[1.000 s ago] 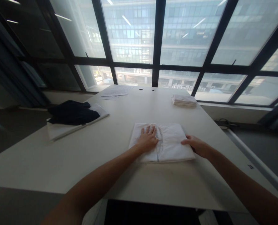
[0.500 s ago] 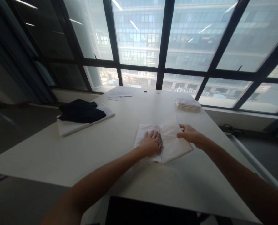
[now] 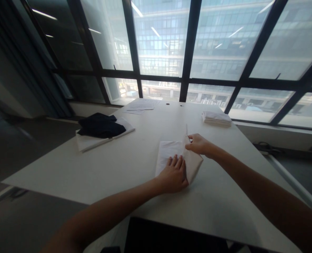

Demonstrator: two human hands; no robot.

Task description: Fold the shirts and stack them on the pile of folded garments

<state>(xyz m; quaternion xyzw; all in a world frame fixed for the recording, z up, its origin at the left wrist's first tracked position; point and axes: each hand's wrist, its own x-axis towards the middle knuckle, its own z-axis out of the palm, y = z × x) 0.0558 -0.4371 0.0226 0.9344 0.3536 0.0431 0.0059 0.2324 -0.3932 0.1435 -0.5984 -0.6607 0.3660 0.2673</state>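
A folded white cloth (image 3: 168, 149) lies on the table in front of me, its right half lifted off the surface. My left hand (image 3: 173, 174) lies flat on the left half beside the fold, fingers stretched out. With my right hand (image 3: 198, 144) I pinch the outer edge of the raised half between thumb and fingers, and that flap stands steeply tilted. Whether the cloth is a garment or a plain piece, I cannot tell.
A stack of folded white cloths (image 3: 216, 118) sits at the table's far right. Dark clothing (image 3: 100, 125) rests on a folded white cloth (image 3: 92, 143) at the left. Papers (image 3: 141, 105) lie at the far edge of the white table (image 3: 124, 165), before the windows.
My right hand has moved left, bringing the cloth's right half from a low slant to nearly upright. My left hand stays pressed on the left half, slightly nearer me.
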